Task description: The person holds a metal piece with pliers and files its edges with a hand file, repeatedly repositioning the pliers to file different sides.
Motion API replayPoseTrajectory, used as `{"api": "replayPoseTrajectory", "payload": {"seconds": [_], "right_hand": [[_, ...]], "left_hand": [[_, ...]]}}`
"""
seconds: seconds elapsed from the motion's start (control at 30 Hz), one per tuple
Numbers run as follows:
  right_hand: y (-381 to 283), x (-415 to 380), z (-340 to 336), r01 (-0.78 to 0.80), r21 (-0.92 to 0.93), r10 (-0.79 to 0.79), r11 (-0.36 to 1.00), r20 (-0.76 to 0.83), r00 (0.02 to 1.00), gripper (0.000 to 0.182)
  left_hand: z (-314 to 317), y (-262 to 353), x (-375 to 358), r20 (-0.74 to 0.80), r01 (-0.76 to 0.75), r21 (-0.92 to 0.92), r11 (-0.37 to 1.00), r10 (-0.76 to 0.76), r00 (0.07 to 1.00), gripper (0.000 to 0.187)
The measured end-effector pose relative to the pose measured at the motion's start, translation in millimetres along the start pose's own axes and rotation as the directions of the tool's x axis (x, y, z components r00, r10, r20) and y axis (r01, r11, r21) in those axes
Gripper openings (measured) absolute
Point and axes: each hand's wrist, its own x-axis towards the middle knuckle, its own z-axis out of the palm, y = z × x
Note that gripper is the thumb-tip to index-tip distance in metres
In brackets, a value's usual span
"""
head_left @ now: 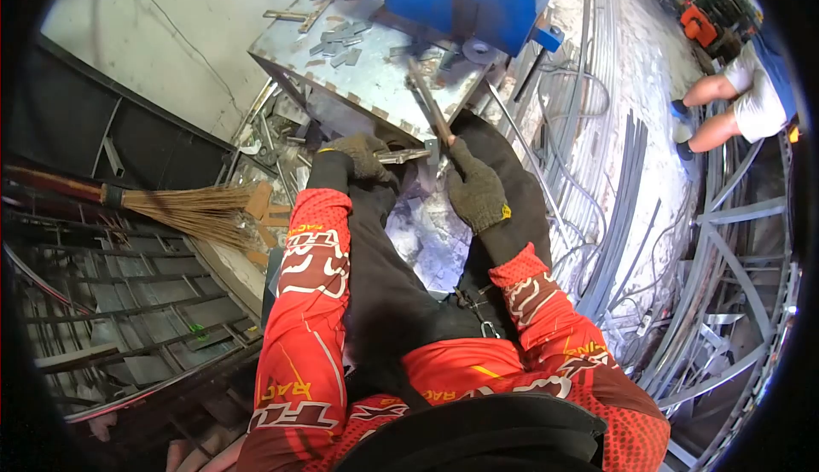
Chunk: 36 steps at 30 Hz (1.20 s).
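Observation:
My left hand (362, 158), in a dark knitted glove, is closed around a pair of locking pliers (401, 156). Their jaws meet a small grey metal plate (432, 153) in front of my knees. In a matching glove, my right hand (478, 192) grips a long flat file (428, 103), which slants up over the front edge of the metal table (363, 88); its far end is blurred. Small cut metal plates (339, 42) lie scattered on the tabletop, left of the file.
A blue machine (444, 2) stands on the table's far side. Long metal strips (618, 207) and cables cover the floor at right, with a person (738, 101) farther off. A straw broom (183, 207) and a steel rack (128, 301) are at left.

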Motion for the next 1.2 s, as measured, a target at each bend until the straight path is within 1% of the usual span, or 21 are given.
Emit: {"api": "replayPoseTrajectory", "payload": {"seconds": [0.07,0.1,0.17,0.2,0.27,0.3,0.37,0.4,0.47,0.53,0.63,0.7,0.77,0.83,0.9,1.0,1.03,1.1,1.13,1.17,1.2], "right_hand": [[-16.3,2.4,-16.1,-0.001,0.084,0.007,0.996,-0.078,0.997,0.064],[-19.1,-4.5,-24.2,0.001,0.078,0.005,0.997,-0.073,0.997,0.064],[-19.0,-34.4,-39.8,0.014,-0.030,-0.012,0.999,0.041,0.999,0.066],[-14.6,-56.1,-42.6,0.019,-0.034,-0.017,0.999,0.047,0.999,0.066],[-6.1,-91.1,-42.7,-0.084,-0.111,0.101,0.990,0.161,0.982,0.071],[-5.5,-87.5,-40.7,-0.075,-0.111,0.093,0.991,0.171,0.981,0.071],[-6.0,-84.6,-35.8,-0.037,-0.068,0.044,0.997,0.113,0.993,0.075],[-6.6,-67.3,-26.8,0.006,-0.049,-0.003,0.999,0.064,0.998,0.073],[-9.2,-25.7,-10.8,0.046,-0.057,-0.041,0.997,0.079,0.996,0.068],[-10.4,6.4,10.5,0.038,-0.098,-0.028,0.994,0.099,0.995,0.065],[-11.5,1.5,7.1,0.019,-0.119,-0.005,0.993,0.114,0.993,0.067],[-8.0,-37.3,-10.3,0.023,-0.036,-0.022,0.999,0.035,0.999,0.068],[2.6,-84.3,-30.6,-0.031,-0.068,0.038,0.997,0.095,0.995,0.068],[7.4,-101.9,-35.4,-0.006,-0.053,0.010,0.999,0.071,0.997,0.067],[8.0,-101.0,-30.8,0.009,-0.028,-0.008,1.000,0.025,1.000,0.066],[3.9,-31.3,-15.6,0.007,-0.046,-0.004,0.999,0.061,0.998,0.069],[-6.0,5.8,-11.7,0.002,-0.055,0.002,0.998,0.083,0.997,0.063],[-16.9,20.6,-15.5,-0.004,-0.062,0.010,0.998,0.101,0.995,0.058],[-21.8,18.4,-22.9,0.008,0.032,-0.008,0.999,0.019,1.000,0.056],[-22.7,14.0,-28.3,0.029,0.122,-0.022,0.992,-0.056,0.998,0.054],[-12.6,3.9,-28.5,0.128,0.247,-0.094,0.961,-0.144,0.985,0.052]], "left_hand": [[-5.3,0.9,-1.8,0.017,0.000,-0.030,1.000,0.001,1.000,0.053],[-5.9,2.6,-3.3,0.038,-0.001,-0.064,0.998,0.003,0.999,0.054],[-10.3,6.3,-6.1,0.072,0.016,-0.072,0.997,-0.011,0.997,0.056],[-11.8,6.3,-6.8,0.102,0.038,-0.072,0.997,-0.030,0.994,0.057],[-7.6,2.2,-4.3,0.069,0.009,-0.043,0.999,-0.006,0.998,0.057],[-6.0,1.4,-5.4,0.041,-0.020,-0.002,1.000,0.020,0.999,0.057],[-5.5,1.4,-7.6,0.065,0.015,-0.020,1.000,-0.013,0.998,0.058],[-8.8,5.0,-7.2,0.076,0.036,-0.029,0.999,-0.034,0.997,0.058],[-5.5,4.3,-2.6,0.076,0.026,-0.007,1.000,-0.026,0.997,0.059],[-8.6,7.8,-6.3,0.061,0.026,0.007,1.000,-0.026,0.998,0.060],[-10.8,11.2,-13.2,0.046,0.023,-0.006,1.000,-0.023,0.999,0.062],[-10.8,9.7,-11.3,0.060,0.022,-0.007,1.000,-0.022,0.998,0.062],[-11.8,8.6,-10.2,0.079,0.029,-0.040,0.999,-0.026,0.997,0.061],[-8.5,4.3,-8.8,0.100,0.042,-0.061,0.997,-0.036,0.994,0.060],[-4.7,1.3,-4.9,0.056,0.028,-0.083,0.996,-0.024,0.998,0.060],[-8.0,8.4,-8.9,0.056,0.002,-0.055,0.999,0.001,0.998,0.060],[-10.9,8.8,-13.2,0.037,0.009,-0.028,1.000,-0.008,0.999,0.060],[1.4,0.3,-10.7,-0.064,-0.036,-0.090,0.995,0.030,0.997,0.060],[3.1,-8.5,-10.0,-0.087,-0.088,-0.105,0.991,0.079,0.993,0.060],[4.4,-18.6,-6.2,-0.107,-0.087,-0.095,0.992,0.076,0.991,0.060],[9.0,-30.5,0.0,-0.229,-0.148,-0.114,0.982,0.119,0.966,0.060]]}}
